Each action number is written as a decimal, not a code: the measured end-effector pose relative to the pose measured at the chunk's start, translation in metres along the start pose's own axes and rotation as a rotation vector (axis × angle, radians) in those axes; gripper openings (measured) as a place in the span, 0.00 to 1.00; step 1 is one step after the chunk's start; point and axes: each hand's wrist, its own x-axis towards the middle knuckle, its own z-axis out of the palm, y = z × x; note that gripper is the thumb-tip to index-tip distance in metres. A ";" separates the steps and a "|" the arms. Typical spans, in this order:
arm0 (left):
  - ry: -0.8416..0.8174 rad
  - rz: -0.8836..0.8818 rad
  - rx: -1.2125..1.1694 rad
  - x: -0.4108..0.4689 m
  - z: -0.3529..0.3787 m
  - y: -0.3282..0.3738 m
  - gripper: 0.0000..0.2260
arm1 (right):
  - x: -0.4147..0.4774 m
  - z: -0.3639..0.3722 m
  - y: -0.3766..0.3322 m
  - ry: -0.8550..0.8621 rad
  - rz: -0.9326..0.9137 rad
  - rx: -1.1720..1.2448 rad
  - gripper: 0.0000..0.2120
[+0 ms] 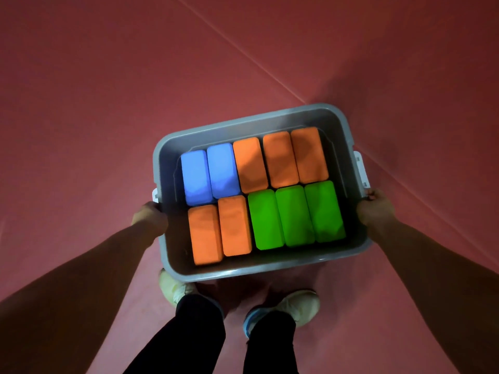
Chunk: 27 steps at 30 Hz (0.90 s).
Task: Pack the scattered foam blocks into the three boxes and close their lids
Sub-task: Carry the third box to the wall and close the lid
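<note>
Your L hand (149, 218) and R hand (375, 211) each grip a side rim of the open-topped box (270, 267), held above the floor (108, 103). Blocks (294, 214) inside, 2 rows: 2 blue, 5 orange, 3 green.

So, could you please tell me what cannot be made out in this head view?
1. Fingers of the left hand and right hand: mostly hidden under the box rim.
2. Anything beneath the top blocks: covered by them.
3. Lid and other two boxes: outside the head view.
4. Left shoe: partly behind the box.
</note>
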 end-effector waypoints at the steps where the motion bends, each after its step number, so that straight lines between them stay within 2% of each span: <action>1: 0.005 -0.002 -0.014 -0.001 -0.009 -0.006 0.08 | -0.009 0.004 -0.011 -0.002 0.003 0.002 0.16; 7: 0.034 -0.034 -0.152 0.014 -0.108 -0.061 0.07 | -0.069 0.054 -0.129 -0.008 -0.098 -0.037 0.13; 16: 0.140 -0.136 -0.473 0.059 -0.319 -0.158 0.11 | -0.166 0.175 -0.343 -0.131 -0.234 -0.075 0.10; 21: 0.191 -0.113 -0.529 0.075 -0.432 -0.203 0.08 | -0.213 0.235 -0.464 -0.184 -0.346 -0.095 0.09; 27: 0.289 -0.168 -0.653 0.103 -0.548 -0.240 0.08 | -0.253 0.312 -0.594 -0.239 -0.463 -0.115 0.08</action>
